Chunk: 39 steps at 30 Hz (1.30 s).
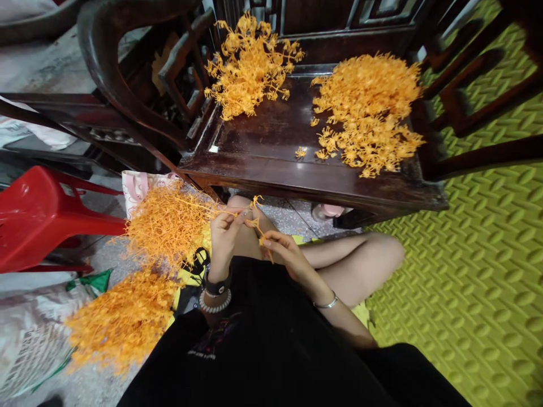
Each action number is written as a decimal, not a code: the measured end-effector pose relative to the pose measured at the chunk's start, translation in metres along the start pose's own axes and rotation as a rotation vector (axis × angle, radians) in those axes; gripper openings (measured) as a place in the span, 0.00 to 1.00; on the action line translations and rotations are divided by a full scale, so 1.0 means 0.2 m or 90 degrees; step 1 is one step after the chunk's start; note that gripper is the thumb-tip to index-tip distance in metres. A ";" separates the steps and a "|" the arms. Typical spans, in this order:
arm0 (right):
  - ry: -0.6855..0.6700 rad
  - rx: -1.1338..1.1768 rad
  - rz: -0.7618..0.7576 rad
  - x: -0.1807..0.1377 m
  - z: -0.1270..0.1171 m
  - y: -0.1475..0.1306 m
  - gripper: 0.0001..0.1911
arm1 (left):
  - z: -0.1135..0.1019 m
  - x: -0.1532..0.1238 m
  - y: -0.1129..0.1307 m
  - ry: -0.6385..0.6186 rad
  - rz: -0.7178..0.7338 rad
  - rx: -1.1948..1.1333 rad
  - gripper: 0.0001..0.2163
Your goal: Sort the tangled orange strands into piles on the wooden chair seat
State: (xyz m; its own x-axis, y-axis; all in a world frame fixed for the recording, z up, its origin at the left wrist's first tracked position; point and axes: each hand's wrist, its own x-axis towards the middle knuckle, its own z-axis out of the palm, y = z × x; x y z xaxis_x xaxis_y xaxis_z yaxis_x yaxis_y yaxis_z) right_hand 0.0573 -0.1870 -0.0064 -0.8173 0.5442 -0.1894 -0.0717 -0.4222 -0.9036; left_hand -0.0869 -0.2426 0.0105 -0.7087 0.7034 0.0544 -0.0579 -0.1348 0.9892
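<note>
My left hand (223,236) is closed in a pinch on a thin orange plastic sprig (250,213) held over my knee. My right hand (285,252) pinches the lower end of the same sprig. A loose bundle of orange sprigs (167,226) rests just left of my left hand. On the dark wooden chair seat (263,147) ahead lie two heaps of orange plastic flower pieces: one at the back left (248,65) and a bigger one at the right (369,110). A single small piece (301,152) lies between them.
Another orange pile (123,319) lies on the floor at lower left beside a woven sack (29,333). A red plastic stool (38,215) stands at left. Green foam matting (475,254) covers the floor on the right. Dark chair legs (479,107) cross the upper right.
</note>
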 end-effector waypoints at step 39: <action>0.106 -0.063 -0.106 -0.07 -0.14 -0.09 0.08 | -0.35 0.09 0.07 0.371 0.155 0.110 0.08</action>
State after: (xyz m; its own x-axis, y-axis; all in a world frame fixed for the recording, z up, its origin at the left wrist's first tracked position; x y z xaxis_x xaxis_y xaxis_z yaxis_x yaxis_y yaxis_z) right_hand 0.0863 -0.1677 0.0026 -0.6932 0.7153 -0.0887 -0.1339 -0.2487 -0.9593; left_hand -0.1496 -0.2809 0.0152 -0.9552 0.1665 0.2448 0.2317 -0.0942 0.9682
